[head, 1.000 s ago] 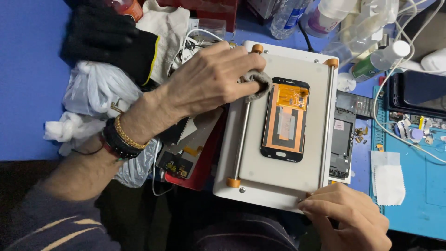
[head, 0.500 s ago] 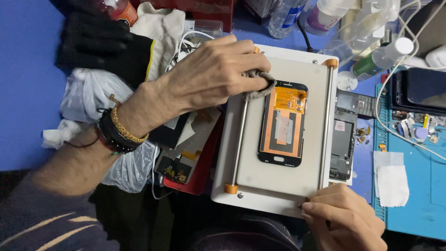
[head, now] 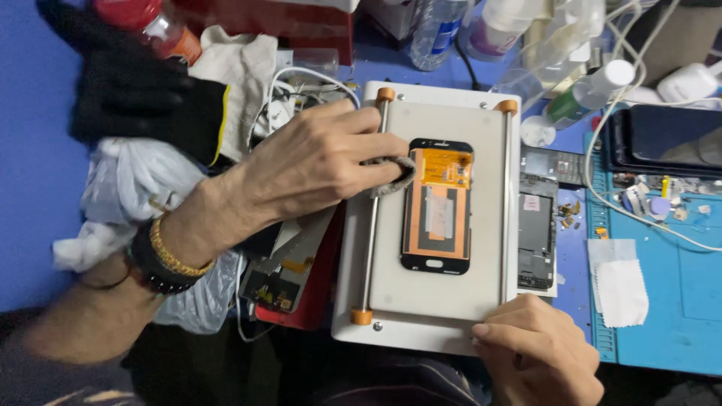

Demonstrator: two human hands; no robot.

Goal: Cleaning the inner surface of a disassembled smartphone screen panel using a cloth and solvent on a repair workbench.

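Head view: blue counter (head: 37, 173), cluttered. White heating plate (head: 436, 308) at centre; phone screen panel (head: 438, 207) face-down on it. Left hand (head: 316, 162) pinching grey cloth wad (head: 391, 177) against panel's top corner. Right hand (head: 538, 353) gripping plate's near edge. Blue work mat (head: 677, 301) at right, bottles (head: 590, 90) behind.

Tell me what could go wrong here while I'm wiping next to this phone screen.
The cloth wad under your left hand touches the screen panel, which lies loose on the white plate; a push might slide it. It could also snag the orange flex. Your right hand grips only the plate's corner, so the plate may shift.
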